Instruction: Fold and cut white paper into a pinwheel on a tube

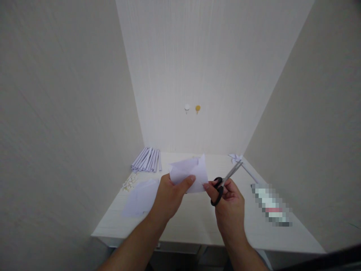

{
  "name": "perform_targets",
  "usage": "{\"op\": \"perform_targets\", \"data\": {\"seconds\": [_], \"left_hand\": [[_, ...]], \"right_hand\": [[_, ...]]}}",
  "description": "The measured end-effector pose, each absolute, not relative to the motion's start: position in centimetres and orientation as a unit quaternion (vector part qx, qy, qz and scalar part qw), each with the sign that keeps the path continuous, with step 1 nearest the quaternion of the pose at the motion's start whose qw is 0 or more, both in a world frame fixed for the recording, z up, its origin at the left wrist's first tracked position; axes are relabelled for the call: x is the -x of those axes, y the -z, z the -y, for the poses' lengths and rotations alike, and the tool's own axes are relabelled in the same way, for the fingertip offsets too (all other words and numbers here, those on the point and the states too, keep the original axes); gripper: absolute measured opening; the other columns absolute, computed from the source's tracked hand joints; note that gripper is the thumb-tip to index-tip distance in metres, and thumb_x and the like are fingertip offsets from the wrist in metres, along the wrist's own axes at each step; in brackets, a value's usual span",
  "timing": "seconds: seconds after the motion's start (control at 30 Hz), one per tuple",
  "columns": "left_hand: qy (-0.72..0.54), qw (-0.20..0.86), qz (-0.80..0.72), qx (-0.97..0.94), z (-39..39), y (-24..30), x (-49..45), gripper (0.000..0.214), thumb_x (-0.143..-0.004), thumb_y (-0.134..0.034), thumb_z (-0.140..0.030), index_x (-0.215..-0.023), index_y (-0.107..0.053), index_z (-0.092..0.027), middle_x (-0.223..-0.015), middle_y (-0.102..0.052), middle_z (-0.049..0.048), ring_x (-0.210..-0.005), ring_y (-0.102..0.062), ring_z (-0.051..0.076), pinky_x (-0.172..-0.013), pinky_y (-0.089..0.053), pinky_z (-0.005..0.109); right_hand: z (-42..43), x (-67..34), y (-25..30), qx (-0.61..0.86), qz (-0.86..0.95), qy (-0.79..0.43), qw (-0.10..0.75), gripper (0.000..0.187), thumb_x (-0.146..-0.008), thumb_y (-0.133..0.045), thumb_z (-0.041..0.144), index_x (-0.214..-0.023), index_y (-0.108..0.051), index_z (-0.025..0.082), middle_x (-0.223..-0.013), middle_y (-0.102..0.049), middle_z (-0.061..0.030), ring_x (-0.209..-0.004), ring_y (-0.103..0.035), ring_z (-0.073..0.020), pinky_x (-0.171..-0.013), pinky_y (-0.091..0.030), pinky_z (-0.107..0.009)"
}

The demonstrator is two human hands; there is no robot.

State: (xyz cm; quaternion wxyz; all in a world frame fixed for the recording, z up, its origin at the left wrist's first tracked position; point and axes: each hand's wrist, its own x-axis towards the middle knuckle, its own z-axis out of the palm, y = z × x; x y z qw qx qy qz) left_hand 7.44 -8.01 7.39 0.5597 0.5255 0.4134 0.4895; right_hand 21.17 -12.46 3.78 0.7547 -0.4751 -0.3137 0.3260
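My left hand (pixel 170 195) grips a sheet of white paper (pixel 187 169) above the middle of the table, its thumb lying across the front. The paper is bent and slightly curled, with a corner sticking up at the top right. A pair of scissors (pixel 232 171) with black handles hangs on my right hand (pixel 231 205), its blades pointing up and away to the right, apart from the paper. With thumb and fingertips, this hand also pinches the paper's lower right edge.
Several rolled paper tubes (pixel 146 160) lie at the back left, near small white pieces (pixel 129 183) and flat paper sheets (pixel 141 197). A paper pinwheel on a stick (pixel 250 172) and a pixelated object (pixel 270 207) lie right. Walls enclose the table (pixel 197 222).
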Motion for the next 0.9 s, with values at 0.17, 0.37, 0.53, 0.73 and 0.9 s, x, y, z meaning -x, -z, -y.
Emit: {"op": "perform_targets", "data": {"seconds": [0.17, 0.37, 0.53, 0.73, 0.9], "left_hand": [[-0.461, 0.574, -0.411, -0.537, 7.4, -7.4, -7.1, 0.03, -0.075, -0.079, -0.038, -0.092, -0.077, -0.013, -0.09, -0.081, 0.0094, -0.078, -0.074, 0.025, -0.068, -0.057, 0.033], [-0.461, 0.564, -0.415, -0.545, 7.1, -8.6, -6.6, 0.036, -0.074, -0.08, -0.038, -0.096, -0.076, -0.011, -0.091, -0.08, 0.0112, -0.079, -0.073, 0.026, -0.069, -0.056, 0.033], [-0.483, 0.596, -0.337, -0.545, 6.7, -10.2, -5.3, 0.035, -0.076, -0.079, -0.033, -0.106, -0.075, -0.014, -0.1, -0.079, 0.0088, -0.089, -0.073, 0.024, -0.079, -0.056, 0.03], [-0.482, 0.62, -0.303, -0.54, 6.7, -11.2, -4.6, 0.034, -0.077, -0.078, -0.031, -0.11, -0.075, -0.02, -0.097, -0.079, 0.0053, -0.082, -0.073, 0.021, -0.071, -0.055, 0.025], [-0.48, 0.607, -0.315, -0.549, 7.0, -11.5, -4.6, 0.033, -0.077, -0.078, -0.031, -0.108, -0.076, -0.021, -0.096, -0.079, 0.0052, -0.084, -0.073, 0.022, -0.073, -0.055, 0.026]], "right_hand": [[12.5, -21.1, -4.4, 0.488, 0.316, -0.332, 0.743, 0.037, -0.059, -0.091, 0.033, -0.071, -0.059, 0.019, -0.063, -0.068, 0.0022, -0.057, -0.057, -0.0116, -0.054, -0.045, -0.022], [13.5, -23.3, -4.9, 0.509, 0.408, -0.4, 0.644, 0.038, -0.065, -0.087, 0.043, -0.07, -0.057, 0.02, -0.06, -0.067, -0.0006, -0.056, -0.056, -0.0137, -0.053, -0.042, -0.024], [15.9, -25.6, -5.4, 0.515, 0.538, -0.504, 0.437, 0.035, -0.069, -0.085, 0.042, -0.076, -0.063, 0.016, -0.067, -0.063, 0.0, -0.059, -0.048, -0.0115, -0.054, -0.034, -0.024], [17.6, -25.5, -6.1, 0.59, 0.59, -0.406, 0.372, 0.028, -0.072, -0.082, 0.038, -0.074, -0.061, 0.019, -0.066, -0.056, 0.0034, -0.062, -0.046, -0.0126, -0.057, -0.035, -0.026], [17.4, -24.9, -6.6, 0.6, 0.597, -0.372, 0.381, 0.031, -0.068, -0.083, 0.033, -0.065, -0.056, 0.02, -0.064, -0.055, 0.004, -0.062, -0.046, -0.013, -0.057, -0.037, -0.025]]}}
